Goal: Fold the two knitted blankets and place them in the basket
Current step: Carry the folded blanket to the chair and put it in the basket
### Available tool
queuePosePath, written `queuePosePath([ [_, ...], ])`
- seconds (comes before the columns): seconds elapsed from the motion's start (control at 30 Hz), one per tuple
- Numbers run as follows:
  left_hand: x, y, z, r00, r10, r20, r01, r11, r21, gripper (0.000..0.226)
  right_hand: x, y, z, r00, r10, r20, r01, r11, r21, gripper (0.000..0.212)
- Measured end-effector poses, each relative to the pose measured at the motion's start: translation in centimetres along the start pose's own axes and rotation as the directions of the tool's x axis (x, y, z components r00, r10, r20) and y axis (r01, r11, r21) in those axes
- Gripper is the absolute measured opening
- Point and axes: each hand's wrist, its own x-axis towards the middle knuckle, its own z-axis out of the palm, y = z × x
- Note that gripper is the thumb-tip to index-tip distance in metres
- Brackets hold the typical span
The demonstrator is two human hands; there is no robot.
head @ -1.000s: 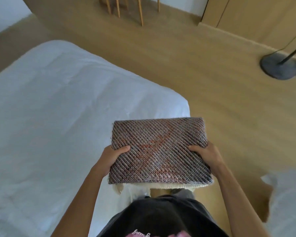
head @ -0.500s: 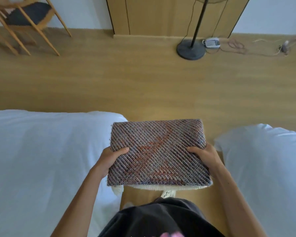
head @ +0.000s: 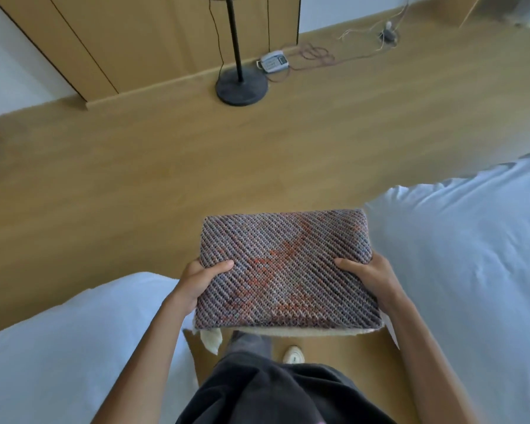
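Observation:
A folded knitted blanket [head: 285, 267], purple-grey with orange patches, lies flat on top of a folded cream blanket [head: 288, 331], of which only the near edge shows. I hold the stack in front of my body above the wooden floor. My left hand [head: 201, 281] grips its left side, thumb on top. My right hand [head: 369, 278] grips its right side the same way. No basket is in view.
One white bed [head: 58, 347] is at the lower left and another white bed [head: 471, 255] at the right, with a gap of wooden floor between them. A black floor-lamp base [head: 241, 87], a small device and loose cables [head: 312, 53] lie by the far wooden cabinet [head: 135, 41].
The view has swung to the right: the left bed slid out to the lower left and the right bed came in. Both hands keep the same hold on the stack.

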Motion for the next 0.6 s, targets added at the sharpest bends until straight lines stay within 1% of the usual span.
queuePosePath([
  [0.13,6.9,4.7,2.5,0.998,0.005,0.069,-0.008,0.999,0.052,0.030,5.0,-1.9,-1.4,0.995,0.027,-0.096,-0.022,0.999,0.046,0.036],
  [0.3,15.6,12.1,5.3,0.986,-0.008,0.164,-0.012,0.993,0.118,0.036,11.4,-5.4,-2.1,0.975,0.059,-0.216,-0.042,0.995,0.086,0.034],
  [0.4,20.0,16.7,7.3,0.970,-0.020,0.244,-0.018,0.988,0.156,0.038,14.4,-7.7,-2.8,0.957,0.079,-0.280,-0.037,0.988,0.151,0.028],
  [0.53,24.9,21.3,11.1,0.947,-0.058,0.316,-0.010,0.978,0.211,0.040,17.8,-9.9,-4.7,0.931,0.116,-0.346,-0.041,0.975,0.216,0.028],
  [0.6,27.2,23.4,13.5,0.934,-0.077,0.349,-0.011,0.970,0.245,0.038,19.4,-10.7,-6.0,0.912,0.134,-0.387,-0.042,0.971,0.236,0.027],
])
